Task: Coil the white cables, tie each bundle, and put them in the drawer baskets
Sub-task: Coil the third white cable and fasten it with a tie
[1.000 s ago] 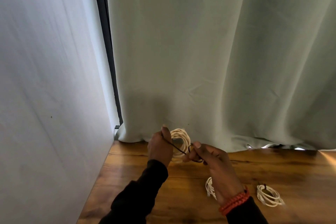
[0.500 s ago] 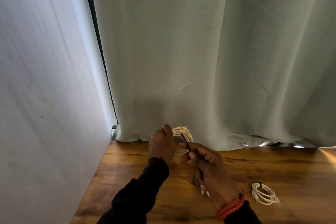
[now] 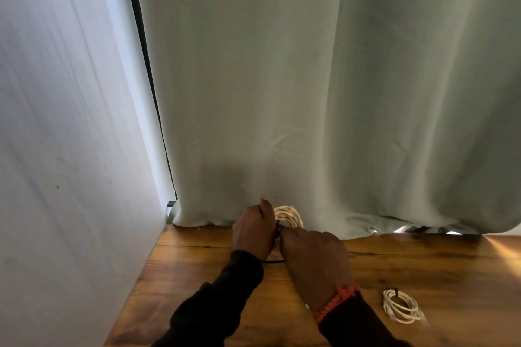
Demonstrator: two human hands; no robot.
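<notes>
A coiled white cable bundle (image 3: pixel 287 217) is held above the wooden table (image 3: pixel 423 267), close to the curtain. My left hand (image 3: pixel 253 231) grips its left side, thumb raised. My right hand (image 3: pixel 313 256) is curled beside it and pinches a thin black tie (image 3: pixel 272 261), which loops down between the hands. A second white coil (image 3: pixel 401 306), bound by a black tie, lies on the table to the right. A small white bit (image 3: pixel 307 306) peeks out under my right wrist. No drawer or baskets are in view.
A pale green curtain (image 3: pixel 324 93) hangs along the back of the table. A white wall (image 3: pixel 70 149) closes off the left side. Light shows under the curtain hem at the right.
My right hand has moved in against the left and turned palm down over the tie. The coil sits lower behind the hands. The view has tilted up slightly.
</notes>
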